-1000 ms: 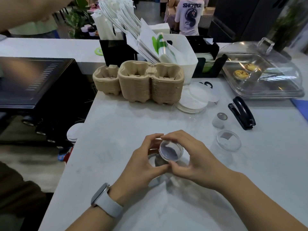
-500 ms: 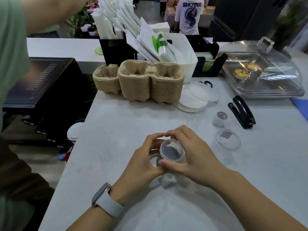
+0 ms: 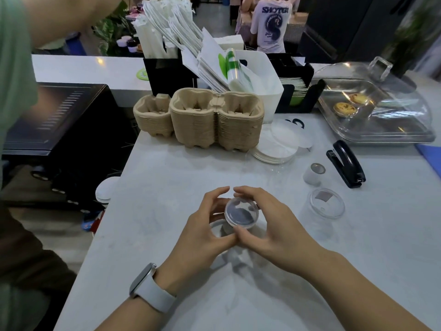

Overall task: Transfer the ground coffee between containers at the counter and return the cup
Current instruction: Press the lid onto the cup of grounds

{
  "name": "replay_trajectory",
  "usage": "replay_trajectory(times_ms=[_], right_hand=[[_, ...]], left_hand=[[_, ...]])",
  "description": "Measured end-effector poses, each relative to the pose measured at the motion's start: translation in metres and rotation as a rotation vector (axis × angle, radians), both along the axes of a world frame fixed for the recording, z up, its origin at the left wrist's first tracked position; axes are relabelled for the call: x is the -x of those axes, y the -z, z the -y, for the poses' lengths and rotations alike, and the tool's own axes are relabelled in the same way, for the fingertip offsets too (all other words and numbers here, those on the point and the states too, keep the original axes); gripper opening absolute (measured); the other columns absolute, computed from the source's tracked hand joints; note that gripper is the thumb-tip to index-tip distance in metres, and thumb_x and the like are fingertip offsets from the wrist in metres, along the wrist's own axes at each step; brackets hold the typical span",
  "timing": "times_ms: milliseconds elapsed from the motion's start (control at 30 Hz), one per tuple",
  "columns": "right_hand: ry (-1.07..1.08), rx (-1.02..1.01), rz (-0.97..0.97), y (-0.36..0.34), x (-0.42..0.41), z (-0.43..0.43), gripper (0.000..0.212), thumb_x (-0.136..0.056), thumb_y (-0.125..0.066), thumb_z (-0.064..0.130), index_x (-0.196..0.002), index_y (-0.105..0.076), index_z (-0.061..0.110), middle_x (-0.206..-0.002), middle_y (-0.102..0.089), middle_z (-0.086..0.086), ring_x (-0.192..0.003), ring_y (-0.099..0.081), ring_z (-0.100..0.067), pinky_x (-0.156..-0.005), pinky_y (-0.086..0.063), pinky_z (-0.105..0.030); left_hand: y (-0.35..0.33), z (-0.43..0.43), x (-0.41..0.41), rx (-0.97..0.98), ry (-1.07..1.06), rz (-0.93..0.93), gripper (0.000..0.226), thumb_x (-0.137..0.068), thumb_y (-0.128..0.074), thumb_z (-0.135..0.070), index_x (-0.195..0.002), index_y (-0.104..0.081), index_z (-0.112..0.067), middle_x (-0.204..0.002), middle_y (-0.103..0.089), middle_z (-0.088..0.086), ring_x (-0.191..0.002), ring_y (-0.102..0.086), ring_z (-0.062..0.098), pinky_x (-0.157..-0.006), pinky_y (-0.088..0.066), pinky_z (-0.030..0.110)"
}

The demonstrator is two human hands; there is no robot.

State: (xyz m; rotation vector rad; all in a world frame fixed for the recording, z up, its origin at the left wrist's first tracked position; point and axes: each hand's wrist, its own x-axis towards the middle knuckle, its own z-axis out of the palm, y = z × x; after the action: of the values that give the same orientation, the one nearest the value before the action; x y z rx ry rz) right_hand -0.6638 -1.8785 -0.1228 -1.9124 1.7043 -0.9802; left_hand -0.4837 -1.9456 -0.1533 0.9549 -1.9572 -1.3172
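Note:
My right hand (image 3: 274, 231) grips a small clear cup (image 3: 241, 213) with dark ground coffee inside, its mouth tilted toward me. It is held just above and against a second clear container (image 3: 217, 231) on the counter, which my left hand (image 3: 202, 234) holds by the rim. A little dark coffee shows in that lower container. The fingertips of both hands nearly meet behind the cups. My left wrist carries a grey watch.
To the right stand a clear lidded cup (image 3: 327, 204), a small white cup (image 3: 313, 174) and a black stapler (image 3: 346, 167). Behind are cardboard cup carriers (image 3: 214, 120), stacked lids (image 3: 276, 146) and a domed pastry tray (image 3: 381, 111). A person in green (image 3: 14, 75) leans in at left.
The small cup in my right hand has risen slightly and shifted right over the lower container. The person in green has come further into view at the left.

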Motion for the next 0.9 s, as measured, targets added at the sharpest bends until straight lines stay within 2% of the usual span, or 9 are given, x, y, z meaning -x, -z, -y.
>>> replay_trajectory(times_ms=[233, 300, 400, 567, 700, 733, 800, 867, 900], right_hand=[[0.035, 0.014, 0.032, 0.002, -0.005, 0.001, 0.05, -0.084, -0.07, 0.048, -0.126, -0.056, 0.024, -0.12, -0.063, 0.013, -0.112, -0.06, -0.001, -0.095, -0.049, -0.023], [0.062, 0.022, 0.048, 0.004, -0.006, 0.003, 0.05, -0.082, -0.072, 0.05, -0.122, -0.057, 0.024, -0.117, -0.064, 0.013, -0.11, -0.061, -0.001, -0.094, -0.049, -0.023], [0.086, 0.029, 0.048, 0.01, -0.01, 0.006, 0.049, -0.082, -0.079, 0.042, -0.123, -0.058, 0.023, -0.117, -0.064, 0.011, -0.109, -0.062, -0.006, -0.094, -0.051, -0.027], [0.06, -0.049, 0.079, 0.02, -0.024, 0.003, 0.072, -0.088, -0.075, 0.045, -0.149, -0.04, 0.027, -0.146, -0.049, 0.015, -0.134, -0.046, 0.0, -0.111, -0.037, -0.018], [0.127, 0.047, 0.141, 0.01, -0.019, -0.013, 0.06, -0.091, -0.069, 0.045, -0.144, -0.048, 0.025, -0.149, -0.052, 0.009, -0.14, -0.047, -0.005, -0.115, -0.038, -0.027], [0.165, 0.089, 0.156, 0.006, -0.012, -0.02, 0.056, -0.091, -0.07, 0.043, -0.141, -0.051, 0.027, -0.147, -0.054, 0.01, -0.139, -0.049, -0.004, -0.114, -0.039, -0.025], [0.234, 0.169, 0.154, -0.001, 0.006, -0.035, 0.052, -0.091, -0.072, 0.04, -0.138, -0.053, 0.03, -0.146, -0.055, 0.014, -0.139, -0.048, -0.003, -0.114, -0.036, -0.019], [0.292, 0.236, 0.114, -0.006, 0.029, -0.05, 0.053, -0.089, -0.067, 0.04, -0.139, -0.052, 0.031, -0.149, -0.053, 0.014, -0.143, -0.044, -0.006, -0.117, -0.031, -0.02], [0.326, 0.262, 0.089, -0.007, 0.041, -0.057, 0.055, -0.088, -0.065, 0.04, -0.14, -0.051, 0.031, -0.149, -0.051, 0.013, -0.144, -0.043, -0.01, -0.118, -0.03, -0.022]], left_hand=[[0.002, 0.001, -0.004, 0.046, -0.04, 0.025, 0.075, -0.075, -0.08, -0.014, -0.134, -0.046, -0.046, -0.124, -0.069, -0.027, -0.116, -0.07, 0.001, -0.093, -0.052, 0.007], [0.002, 0.002, -0.005, 0.06, -0.043, 0.021, 0.075, -0.075, -0.082, -0.016, -0.133, -0.047, -0.048, -0.124, -0.069, -0.029, -0.116, -0.07, 0.0, -0.094, -0.051, 0.006], [0.0, 0.001, -0.008, 0.064, -0.061, 0.022, 0.073, -0.072, -0.081, -0.032, -0.132, -0.046, -0.055, -0.125, -0.068, -0.032, -0.117, -0.069, -0.005, -0.093, -0.05, 0.004], [0.005, 0.0, -0.015, 0.057, -0.133, 0.044, 0.069, -0.076, -0.087, -0.03, -0.132, -0.051, -0.047, -0.13, -0.068, -0.022, -0.122, -0.067, 0.0, -0.099, -0.052, 0.01], [0.003, 0.003, -0.02, 0.069, -0.22, 0.085, 0.062, -0.081, -0.089, -0.034, -0.128, -0.052, -0.047, -0.13, -0.065, -0.027, -0.122, -0.063, -0.008, -0.097, -0.05, 0.007], [0.001, 0.003, -0.02, 0.068, -0.225, 0.106, 0.066, -0.081, -0.088, -0.033, -0.132, -0.049, -0.048, -0.133, -0.063, -0.028, -0.124, -0.059, -0.013, -0.1, -0.048, 0.007], [-0.006, -0.002, -0.018, 0.116, -0.207, 0.162, 0.081, -0.081, -0.088, -0.03, -0.142, -0.038, -0.047, -0.148, -0.047, -0.029, -0.138, -0.043, -0.017, -0.111, -0.033, 0.001], [-0.019, -0.009, -0.011, 0.282, -0.221, 0.183, 0.083, -0.082, -0.086, -0.031, -0.146, -0.034, -0.043, -0.155, -0.038, -0.023, -0.152, -0.027, -0.004, -0.118, -0.019, 0.001], [-0.027, -0.014, -0.005, 0.38, -0.237, 0.149, 0.078, -0.083, -0.083, -0.033, -0.145, -0.037, -0.041, -0.156, -0.039, -0.02, -0.154, -0.026, 0.001, -0.121, -0.018, 0.006]])
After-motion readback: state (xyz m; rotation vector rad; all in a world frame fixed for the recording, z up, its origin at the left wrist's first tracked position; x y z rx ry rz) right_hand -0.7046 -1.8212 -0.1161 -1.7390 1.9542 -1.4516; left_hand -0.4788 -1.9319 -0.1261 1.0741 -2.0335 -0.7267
